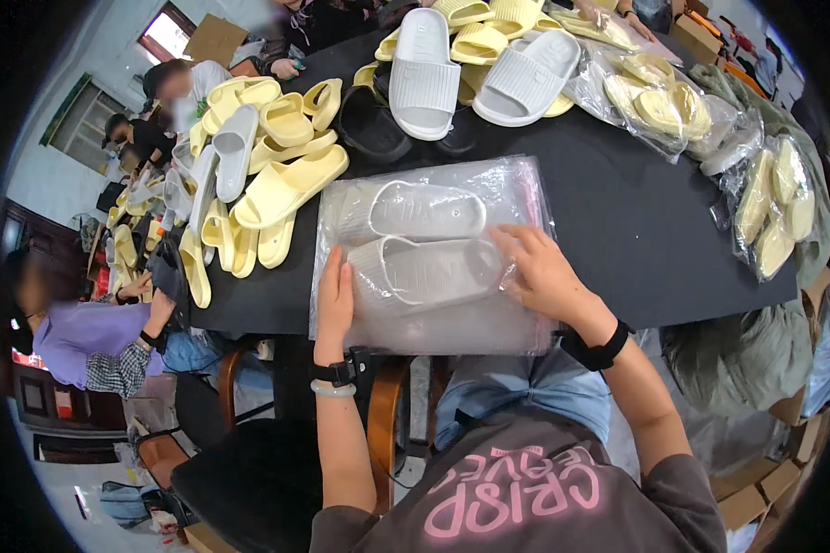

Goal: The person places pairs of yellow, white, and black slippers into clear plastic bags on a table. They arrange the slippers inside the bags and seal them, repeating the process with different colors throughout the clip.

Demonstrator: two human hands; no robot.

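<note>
A pair of light grey slippers point(433, 270) lies side by side inside a clear plastic bag, toes to the left. Under them is a flat stack of clear bags point(415, 334) on the black table. My left hand point(335, 300) rests at the toe end of the nearer slipper, fingers stretched out along the plastic. At the heel end, my right hand point(549, 272) touches the bag and the slippers with its fingers apart and slightly bent. Some of its fingertips are hard to make out against the shiny plastic.
Loose yellow slippers point(286, 189) are heaped to the left. Two bigger grey slippers point(424, 78) stand at the back over more yellow ones. Bagged yellow slippers point(775, 207) lie along the right of the black table point(636, 221). A co-worker in purple point(88, 336) sits at the left.
</note>
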